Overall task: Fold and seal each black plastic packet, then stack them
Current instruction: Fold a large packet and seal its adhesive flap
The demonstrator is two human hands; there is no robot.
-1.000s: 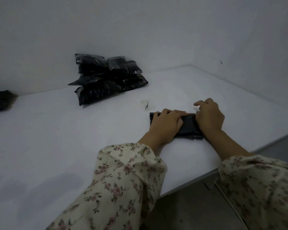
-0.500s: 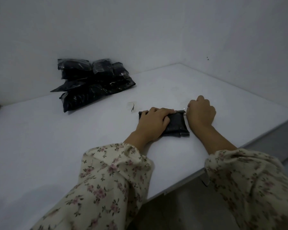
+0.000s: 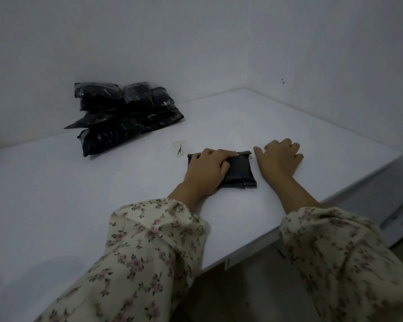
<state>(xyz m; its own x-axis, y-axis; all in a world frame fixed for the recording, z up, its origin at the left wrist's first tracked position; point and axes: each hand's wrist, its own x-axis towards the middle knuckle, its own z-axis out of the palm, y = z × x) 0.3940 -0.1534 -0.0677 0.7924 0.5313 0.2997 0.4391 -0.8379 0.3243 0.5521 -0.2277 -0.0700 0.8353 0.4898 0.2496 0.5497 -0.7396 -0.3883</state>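
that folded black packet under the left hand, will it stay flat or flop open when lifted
Probably floppy: the packet looks like soft, wrinkled plastic film. The fold may spring open, since the left hand presses it down. It is likely slippery too, judging by the shine on the stacked packets.

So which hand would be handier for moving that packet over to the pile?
Probably the left hand: it rests on the packet, and the pile lies on that side. The right hand is beside the packet, farther away.

One folded packet [image 3: 241,169], one clear scrap [image 3: 179,147], one heap of packets [image 3: 123,119] (their number unclear), two hands [image 3: 207,169] [image 3: 278,160].
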